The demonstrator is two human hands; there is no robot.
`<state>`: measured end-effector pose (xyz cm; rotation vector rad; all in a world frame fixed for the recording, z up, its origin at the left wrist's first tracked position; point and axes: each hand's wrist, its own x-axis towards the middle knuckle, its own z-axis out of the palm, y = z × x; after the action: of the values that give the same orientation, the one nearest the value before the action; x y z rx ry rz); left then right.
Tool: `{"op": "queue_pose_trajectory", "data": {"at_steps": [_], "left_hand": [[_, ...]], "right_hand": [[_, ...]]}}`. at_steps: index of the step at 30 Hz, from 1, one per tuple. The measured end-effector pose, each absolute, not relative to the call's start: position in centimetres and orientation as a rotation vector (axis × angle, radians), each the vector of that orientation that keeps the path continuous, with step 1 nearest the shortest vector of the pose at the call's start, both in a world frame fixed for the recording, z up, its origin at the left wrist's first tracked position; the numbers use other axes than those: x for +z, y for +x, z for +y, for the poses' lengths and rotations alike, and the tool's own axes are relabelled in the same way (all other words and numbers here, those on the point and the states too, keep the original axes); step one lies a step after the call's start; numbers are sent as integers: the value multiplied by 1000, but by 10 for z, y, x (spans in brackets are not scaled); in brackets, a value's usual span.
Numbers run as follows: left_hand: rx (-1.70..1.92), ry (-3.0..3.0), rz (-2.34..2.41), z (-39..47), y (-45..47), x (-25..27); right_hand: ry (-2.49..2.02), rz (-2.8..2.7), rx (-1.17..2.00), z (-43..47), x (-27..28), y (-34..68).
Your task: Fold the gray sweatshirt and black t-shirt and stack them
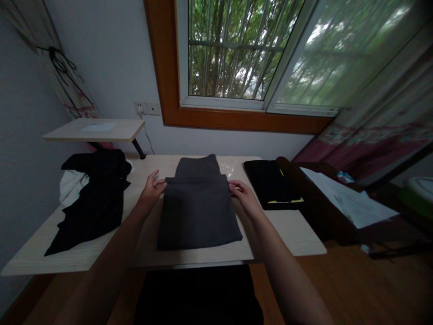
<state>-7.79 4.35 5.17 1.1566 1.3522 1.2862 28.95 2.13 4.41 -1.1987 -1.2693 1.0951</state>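
A dark grey folded garment lies flat on the table in front of me. A narrower flap of it reaches out toward the wall, beyond a straight folded edge. My left hand pinches the left end of that edge, with one finger raised. At the right end, my right hand grips the cloth between thumb and fingers. The fold between the two hands looks straight and taut. Exactly which garment it is, I cannot tell.
On the pale wooden table, a heap of black clothing with a white piece lies left, by a small raised shelf. A folded black garment with yellow trim lies right. Beyond it are paper sheets on a dark brown surface.
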Motion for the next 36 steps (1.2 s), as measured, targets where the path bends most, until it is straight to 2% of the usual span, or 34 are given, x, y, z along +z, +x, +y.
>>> {"op": "queue_pose_trajectory", "data": {"at_steps": [5,10,13,18,20,25,36], "left_hand": [[1018,1313,1538,45,-76,27],[872,1535,1685,30,-74,32],[798,1534,1646,25,-78,40],[619,1494,1258,11,-101,48],[598,1497,1190,7,-112,50],[601,1651,1448,7,-123,53],[667,1563,1271,1,-103,57]], "right_hand": [[-1436,-1376,961,29,16,285],[-1515,-1505,972,24,10,293],[-1488,-1515,1152,19,14,296],[-1320,-1476,1619,4,21,300],[-1310,-1471,1708,-1,23,302],[-1399,-1471,1625,-5,23,297],[-1107,-1263,1612,-8,40,273]]}}
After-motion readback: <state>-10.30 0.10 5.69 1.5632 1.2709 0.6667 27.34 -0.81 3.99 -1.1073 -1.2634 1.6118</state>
